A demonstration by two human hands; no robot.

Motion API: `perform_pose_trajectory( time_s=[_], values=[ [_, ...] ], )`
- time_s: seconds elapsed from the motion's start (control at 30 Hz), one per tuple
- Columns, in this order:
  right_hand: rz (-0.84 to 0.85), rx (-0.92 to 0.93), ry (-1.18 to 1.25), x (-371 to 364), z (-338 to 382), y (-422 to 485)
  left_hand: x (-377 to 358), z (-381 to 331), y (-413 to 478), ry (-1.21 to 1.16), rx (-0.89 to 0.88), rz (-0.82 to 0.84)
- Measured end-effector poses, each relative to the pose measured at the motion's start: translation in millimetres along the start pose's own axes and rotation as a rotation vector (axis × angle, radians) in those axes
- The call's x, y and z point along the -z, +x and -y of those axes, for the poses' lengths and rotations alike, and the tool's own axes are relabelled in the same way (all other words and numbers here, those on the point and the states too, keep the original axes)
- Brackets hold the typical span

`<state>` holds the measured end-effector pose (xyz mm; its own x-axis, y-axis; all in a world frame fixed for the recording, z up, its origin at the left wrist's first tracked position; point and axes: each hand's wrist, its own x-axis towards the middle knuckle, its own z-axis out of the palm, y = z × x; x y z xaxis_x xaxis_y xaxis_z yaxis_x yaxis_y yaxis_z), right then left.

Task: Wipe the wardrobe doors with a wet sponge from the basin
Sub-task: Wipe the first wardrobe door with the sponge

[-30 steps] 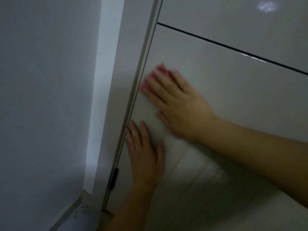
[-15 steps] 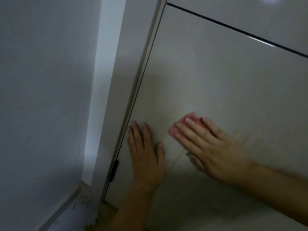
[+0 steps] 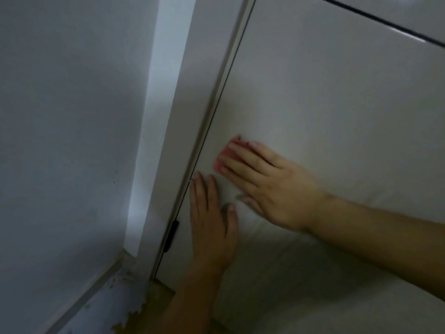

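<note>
The pink sponge (image 3: 227, 153) lay flat on the wardrobe door (image 3: 325, 104) near its left edge, pressed there by the straight fingers (image 3: 243, 162) of the right grip (image 3: 272, 186). The left grip (image 3: 210, 222) rested on the door just below, fingers flat, near a black hinge (image 3: 171, 235).

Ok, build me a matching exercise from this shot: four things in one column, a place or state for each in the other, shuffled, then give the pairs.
Column 1
1. left hand
2. right hand
3. sponge
4. black fitting

Column 2
A. pink, mostly covered by straight fingers
B. on the left edge of the wardrobe door, low down
C. lies flat on the door, holding nothing
D. presses the sponge against the door

Pairs: 1-C, 2-D, 3-A, 4-B
</note>
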<state>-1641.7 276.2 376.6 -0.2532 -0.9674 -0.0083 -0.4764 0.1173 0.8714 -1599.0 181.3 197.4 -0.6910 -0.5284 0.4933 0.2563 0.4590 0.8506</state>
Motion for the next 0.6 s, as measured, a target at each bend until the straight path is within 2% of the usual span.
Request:
perform_pose_trajectory(
  time_s=[0.2,0.3,0.37,0.43,0.53,0.6],
  values=[
    [-0.099,-0.180,0.008,2,5,33,-1,1,-1,-0.010,-0.002,0.015],
    [0.008,-0.047,-0.009,-17,33,8,-4,4,0,-0.016,-0.019,-0.010],
    [0.081,-0.022,-0.059,-25,45,-29,-5,6,0,0.011,-0.018,-0.021],
    [-0.014,-0.155,-0.034,-23,42,-58,-9,6,0,0.014,-0.025,-0.038],
    [-0.213,-0.551,0.037,-11,17,-80,-15,-2,1,-0.003,-0.001,-0.060],
    [-0.244,-0.658,0.043,-13,18,-96,-16,-7,1,-0.009,0.010,-0.065]
  ],
)
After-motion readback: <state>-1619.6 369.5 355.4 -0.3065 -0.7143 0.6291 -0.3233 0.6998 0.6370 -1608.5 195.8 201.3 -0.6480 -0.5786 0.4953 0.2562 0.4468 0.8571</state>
